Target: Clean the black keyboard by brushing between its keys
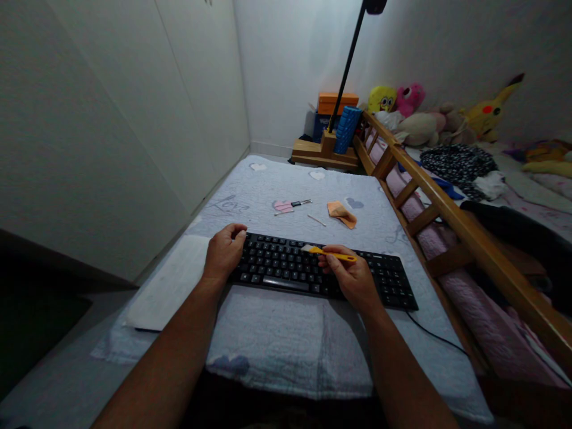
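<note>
A black keyboard [286,268] lies on a light blue cloth with heart patterns. My left hand [226,250] is closed on the keyboard's left end, thumb at its upper corner. In my right hand [348,271] is a small yellow brush [339,256], pinched by its handle, with pale bristles at the top rows of keys. Beyond the keyboard lie an orange cloth [342,214], a tool with a black middle [301,203] and two thin swabs, one of them a white swab [316,220].
A white sheet [172,283] lies left of the keyboard. The keyboard's cable [438,338] runs off to the right. A wooden bed rail [447,211] borders the right side, with plush toys behind it. A lamp stand [328,143] stands at the back.
</note>
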The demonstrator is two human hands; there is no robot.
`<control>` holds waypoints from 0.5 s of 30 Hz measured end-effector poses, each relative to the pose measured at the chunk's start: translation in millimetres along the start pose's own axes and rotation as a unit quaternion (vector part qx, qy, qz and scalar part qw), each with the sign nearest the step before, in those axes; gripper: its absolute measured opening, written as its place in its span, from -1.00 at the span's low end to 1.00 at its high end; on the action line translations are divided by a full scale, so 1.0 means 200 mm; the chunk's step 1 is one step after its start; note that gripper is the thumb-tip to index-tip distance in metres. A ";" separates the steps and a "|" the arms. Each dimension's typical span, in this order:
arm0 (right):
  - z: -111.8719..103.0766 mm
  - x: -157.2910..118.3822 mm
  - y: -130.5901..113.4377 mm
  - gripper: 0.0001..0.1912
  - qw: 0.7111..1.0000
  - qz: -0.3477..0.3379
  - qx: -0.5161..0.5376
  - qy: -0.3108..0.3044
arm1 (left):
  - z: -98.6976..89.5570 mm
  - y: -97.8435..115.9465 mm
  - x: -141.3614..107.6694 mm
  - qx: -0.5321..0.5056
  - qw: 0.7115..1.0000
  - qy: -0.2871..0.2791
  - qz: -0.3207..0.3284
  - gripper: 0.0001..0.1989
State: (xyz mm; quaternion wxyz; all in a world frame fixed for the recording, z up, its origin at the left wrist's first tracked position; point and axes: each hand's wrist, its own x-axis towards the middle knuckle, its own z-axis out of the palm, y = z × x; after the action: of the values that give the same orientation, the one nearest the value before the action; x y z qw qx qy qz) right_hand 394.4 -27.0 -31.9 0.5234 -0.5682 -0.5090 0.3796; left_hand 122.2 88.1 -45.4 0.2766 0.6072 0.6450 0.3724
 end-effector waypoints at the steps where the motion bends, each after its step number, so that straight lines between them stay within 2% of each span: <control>1: 0.00 0.00 0.01 -0.67 1.000 -0.008 -0.016 0.003 | 0.00 0.00 0.00 0.000 1.000 0.000 0.000 -0.63; 4: 0.01 0.01 0.01 -0.74 0.993 -0.077 -0.091 0.010 | 0.00 0.00 0.00 0.006 1.000 0.000 0.002 -0.63; 9: 0.01 0.00 -0.04 -0.84 0.961 -0.203 -0.188 -0.009 | 0.00 0.00 0.00 0.009 1.000 -0.001 0.004 -0.63; 15: -0.01 -0.02 -0.09 -0.84 0.954 -0.229 -0.193 -0.021 | 0.00 0.00 0.00 0.008 1.000 -0.002 0.005 -0.64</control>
State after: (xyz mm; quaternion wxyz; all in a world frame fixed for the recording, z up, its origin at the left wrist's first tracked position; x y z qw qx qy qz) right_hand 391.8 -33.0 -14.3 0.4659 -0.5186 -0.6998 0.1555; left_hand 122.1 88.2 -44.2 0.2711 0.6137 0.6442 0.3671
